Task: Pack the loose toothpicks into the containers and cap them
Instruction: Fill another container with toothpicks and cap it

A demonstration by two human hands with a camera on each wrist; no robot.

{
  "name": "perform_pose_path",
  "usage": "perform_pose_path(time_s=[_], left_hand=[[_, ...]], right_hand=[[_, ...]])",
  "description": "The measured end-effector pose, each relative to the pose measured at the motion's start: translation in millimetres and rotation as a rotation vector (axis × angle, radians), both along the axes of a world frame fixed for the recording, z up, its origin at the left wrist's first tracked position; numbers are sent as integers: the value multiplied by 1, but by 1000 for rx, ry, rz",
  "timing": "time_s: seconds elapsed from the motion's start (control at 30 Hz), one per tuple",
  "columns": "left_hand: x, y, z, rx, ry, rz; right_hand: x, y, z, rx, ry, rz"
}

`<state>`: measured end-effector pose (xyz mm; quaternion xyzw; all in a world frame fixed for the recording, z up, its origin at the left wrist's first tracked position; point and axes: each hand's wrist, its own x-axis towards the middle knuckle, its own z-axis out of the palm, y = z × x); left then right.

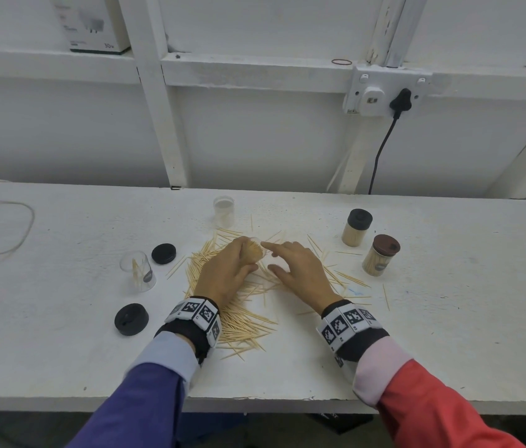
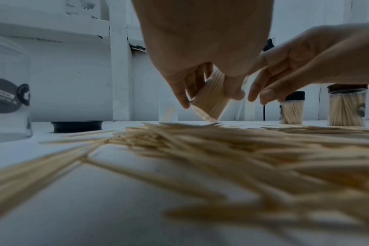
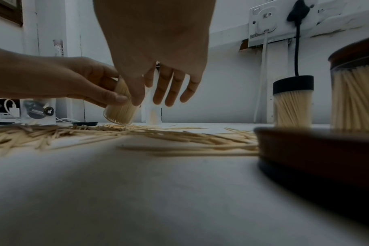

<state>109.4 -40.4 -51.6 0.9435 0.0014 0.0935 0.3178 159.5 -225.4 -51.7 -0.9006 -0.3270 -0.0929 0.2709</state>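
Observation:
My left hand (image 1: 226, 270) grips a clear container (image 1: 253, 251) packed full of toothpicks, tilted and uncapped, just above the loose toothpicks (image 1: 242, 321) heaped on the white table. The left wrist view shows its fingers (image 2: 180, 93) and thumb curled round the container (image 2: 211, 98). My right hand (image 1: 297, 268) hovers beside it with fingers straight, its index fingertip at the container's mouth. In the right wrist view the right hand (image 3: 158, 50) hangs over the container (image 3: 120, 109) and holds nothing.
An empty clear container (image 1: 223, 210) stands behind the pile, and another (image 1: 138, 270) with a few toothpicks at the left. Two black caps (image 1: 163, 253) (image 1: 131, 319) lie nearby. Two capped full containers, black (image 1: 356, 227) and brown (image 1: 381, 255), stand right. A brown lid (image 3: 305, 149) lies near my right wrist.

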Motion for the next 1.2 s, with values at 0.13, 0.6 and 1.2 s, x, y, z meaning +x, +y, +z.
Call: perform_pose_path(time_s=[0.13, 0.6, 1.2], left_hand=[[1, 1, 1, 16, -10, 77], [0, 0, 5, 30, 30, 101], [-1, 0, 6, 78, 31, 102]], right_hand=[[-2, 2, 3, -75, 13, -16], [3, -1, 6, -448, 127, -50], [-3, 0, 11, -232, 6, -181]])
